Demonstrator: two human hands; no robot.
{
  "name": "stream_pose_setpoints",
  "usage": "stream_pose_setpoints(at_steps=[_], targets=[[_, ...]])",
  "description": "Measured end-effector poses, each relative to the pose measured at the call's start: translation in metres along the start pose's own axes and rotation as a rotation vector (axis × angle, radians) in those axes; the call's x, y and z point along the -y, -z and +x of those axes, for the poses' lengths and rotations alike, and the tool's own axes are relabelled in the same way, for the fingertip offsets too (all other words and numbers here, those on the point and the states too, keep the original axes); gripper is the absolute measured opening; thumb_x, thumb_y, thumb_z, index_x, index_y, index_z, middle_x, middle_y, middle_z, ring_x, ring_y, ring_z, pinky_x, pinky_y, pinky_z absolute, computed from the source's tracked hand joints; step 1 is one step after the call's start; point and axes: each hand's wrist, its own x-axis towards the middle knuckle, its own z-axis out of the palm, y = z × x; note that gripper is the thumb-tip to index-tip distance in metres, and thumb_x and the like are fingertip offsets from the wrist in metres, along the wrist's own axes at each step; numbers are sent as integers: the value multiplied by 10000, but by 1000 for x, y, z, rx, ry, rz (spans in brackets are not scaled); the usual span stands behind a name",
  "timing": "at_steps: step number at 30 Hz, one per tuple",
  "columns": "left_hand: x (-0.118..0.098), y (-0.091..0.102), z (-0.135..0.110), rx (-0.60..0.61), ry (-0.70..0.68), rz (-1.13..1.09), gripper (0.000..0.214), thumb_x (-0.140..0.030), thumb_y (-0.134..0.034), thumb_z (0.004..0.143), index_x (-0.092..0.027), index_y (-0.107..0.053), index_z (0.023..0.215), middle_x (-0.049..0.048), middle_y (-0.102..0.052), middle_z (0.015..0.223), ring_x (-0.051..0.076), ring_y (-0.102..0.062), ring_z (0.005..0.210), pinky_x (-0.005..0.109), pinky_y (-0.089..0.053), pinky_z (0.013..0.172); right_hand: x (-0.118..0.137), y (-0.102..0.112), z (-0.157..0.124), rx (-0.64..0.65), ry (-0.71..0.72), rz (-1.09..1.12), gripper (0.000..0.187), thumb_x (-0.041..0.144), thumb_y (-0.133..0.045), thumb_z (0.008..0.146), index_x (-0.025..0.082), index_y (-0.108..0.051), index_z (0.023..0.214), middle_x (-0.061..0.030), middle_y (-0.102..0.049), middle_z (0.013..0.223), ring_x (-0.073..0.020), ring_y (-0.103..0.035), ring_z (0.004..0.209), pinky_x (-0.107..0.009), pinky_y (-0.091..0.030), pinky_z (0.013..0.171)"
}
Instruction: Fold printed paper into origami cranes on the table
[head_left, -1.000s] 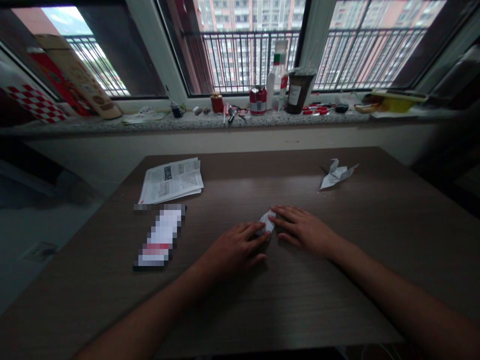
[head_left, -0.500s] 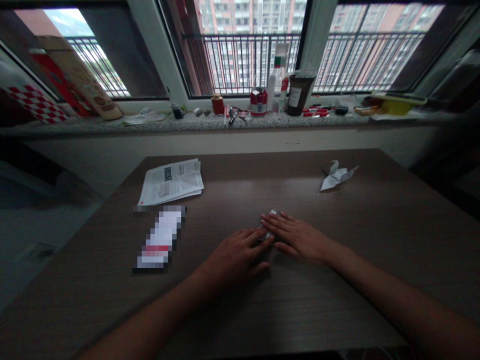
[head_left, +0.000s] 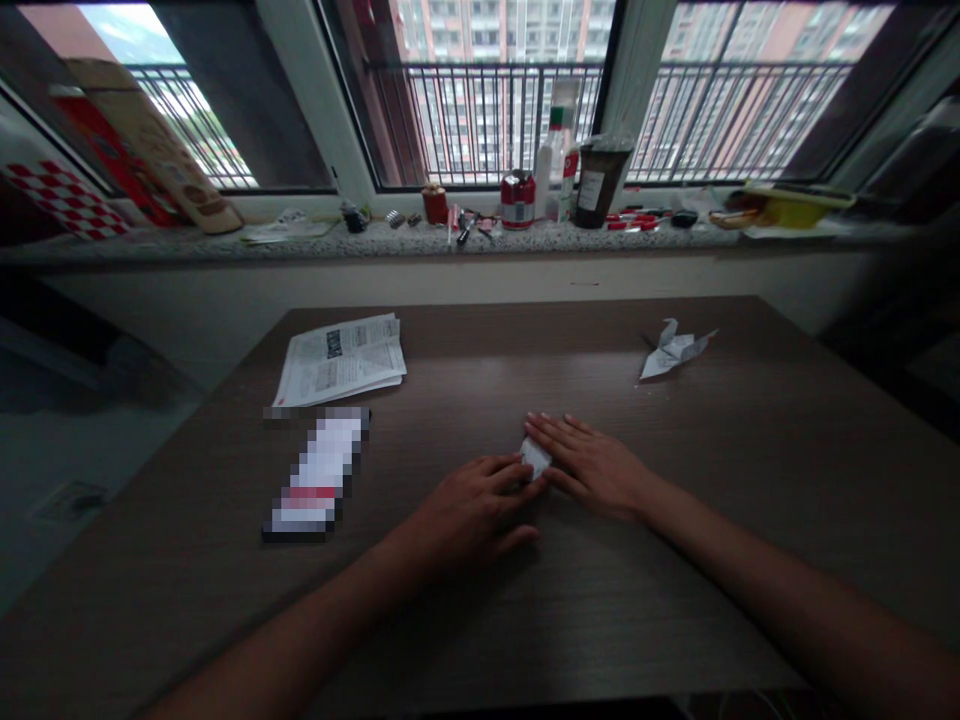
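A small folded piece of paper [head_left: 535,458] lies flat on the brown table [head_left: 450,390], partly covered by my fingers. My left hand [head_left: 480,505] rests on its near left edge with fingers stretched out and the thumb apart. From the right, my right hand [head_left: 596,465] lies flat with its fingertips over the paper's far edge. Both hands press on the paper rather than grip it. Farther back on the right stands a folded paper crane [head_left: 673,350].
Folded printed sheets [head_left: 341,360] lie at the table's back left. A blurred-out phone-shaped object [head_left: 319,475] is just in front of them. Behind the table, the windowsill [head_left: 390,243] holds a red can [head_left: 517,200], a dark cup [head_left: 601,185], bottles and several small tools.
My right hand's fingers have shifted slightly back, uncovering more of the small folded paper. My left hand has stayed almost in place.
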Motion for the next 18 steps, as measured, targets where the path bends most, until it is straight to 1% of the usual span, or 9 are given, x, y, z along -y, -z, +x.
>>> stream_pose_setpoints(at_steps=[5, 8, 12, 15, 18], targets=[[3, -2, -2, -16, -16, -31, 596, -439, -647, 1004, -257, -470, 1543, 119, -587, 1484, 351, -518, 1385, 515, -477, 1107, -9, -3, 4, -42, -42, -35, 660, 453, -418, 1096, 276, -163, 1678, -83, -282, 1693, -264, -323, 1548, -501, -269, 1280], [4, -1, -2, -24, -16, -39, 580, -448, -651, 1001, -260, -489, 1525, 109, -591, 1483, 344, -525, 1383, 507, -466, 1118, -9, -3, 4, -32, -44, -40, 652, 456, -405, 1099, 274, -163, 1677, -83, -276, 1696, -258, -305, 1556, -509, -262, 1279], [3, 3, -1, -1, 1, -31, 556, -441, -639, 1011, -255, -506, 1517, 108, -601, 1471, 342, -530, 1379, 506, -469, 1115, -8, -1, 3, -9, -45, -28, 662, 447, -396, 1103, 273, -123, 1680, -84, -255, 1705, -247, -283, 1565, -516, -242, 1286], [2, 3, -1, -16, -8, -24, 552, -400, -651, 1004, -251, -508, 1515, 112, -609, 1462, 340, -535, 1376, 512, -467, 1114, -6, 3, 3, -30, -37, 0, 672, 422, -427, 1096, 287, -121, 1680, -62, -221, 1716, -252, -248, 1576, -516, -259, 1284], [2, 1, -2, -35, -9, -17, 573, -367, -661, 992, -259, -493, 1529, 109, -612, 1458, 336, -535, 1377, 510, -461, 1114, -5, 5, 2, -42, 5, 34, 669, 388, -457, 1090, 309, -141, 1674, -38, -234, 1713, -245, -253, 1575, -514, -262, 1285]])
